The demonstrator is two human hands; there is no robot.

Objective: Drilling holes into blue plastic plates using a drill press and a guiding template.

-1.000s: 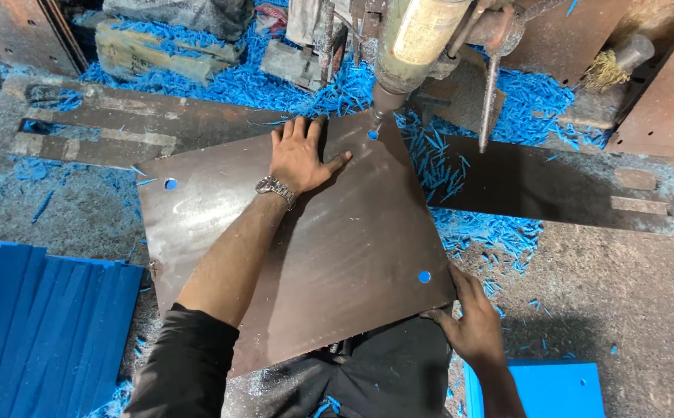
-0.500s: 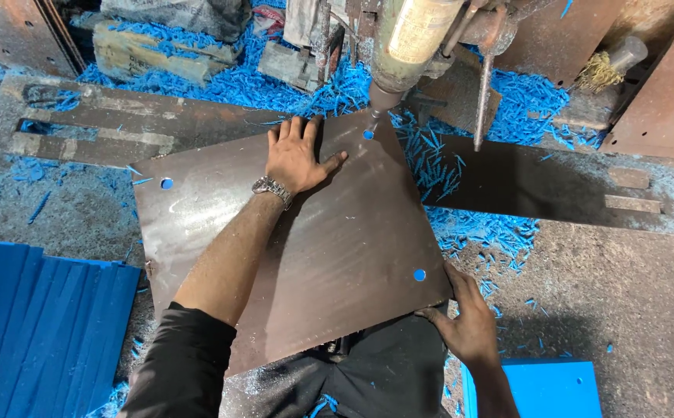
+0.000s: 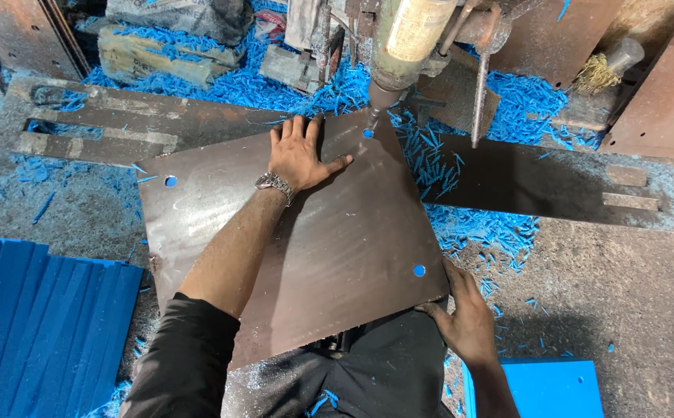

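The brown square plate [image 3: 337, 240] lies on the worktop [image 3: 600, 286], one corner under the drill bit [image 3: 371, 118]. The left hand [image 3: 300, 155] lies flat on it with fingers spread. The right hand [image 3: 465, 313] grips its near right edge. Blue shavings [image 3: 461, 224] lie around.

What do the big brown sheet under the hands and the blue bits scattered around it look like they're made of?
Brown sheet: probably a smooth laminate or coated board, dull sheen, holes showing blue underneath. Blue bits: likely plastic shavings, bright and curled. Neither is certain from looks alone.
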